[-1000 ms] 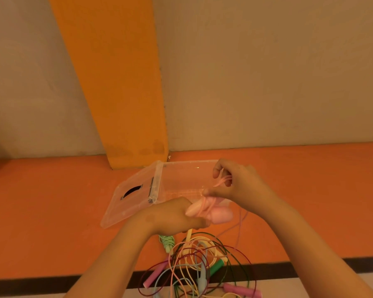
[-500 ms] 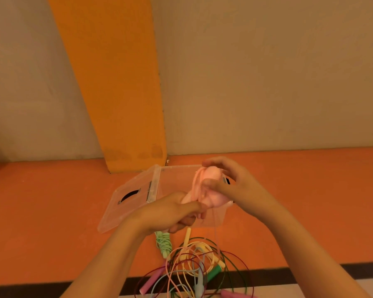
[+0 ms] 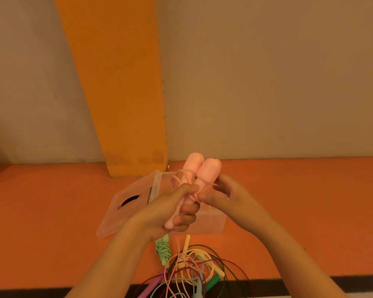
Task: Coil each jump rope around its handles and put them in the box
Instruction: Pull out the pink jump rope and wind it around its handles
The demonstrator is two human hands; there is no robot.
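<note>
We logged the lid [image 3: 121,214] lying open left of the clear box [image 3: 211,224]; the hands hid its inside. The left hand [image 3: 170,211] gripped both pink jump rope handles [image 3: 202,171] above the box; the right hand [image 3: 230,196] pinched their cord [image 3: 181,176]. More ropes [image 3: 192,272] lay tangled nearer us.

Rope pile [image 3: 192,273] cut by bottom edge, box [image 3: 210,224] partly hidden

Beige wall [image 3: 267,82] seen across upper frame. Slanted orange band [image 3: 116,82] noted left of centre, reaching down to floor. Orange floor [image 3: 41,211] spread across lower half. Dark strip [image 3: 19,293] seen along bottom edge. Warm, dim light.
</note>
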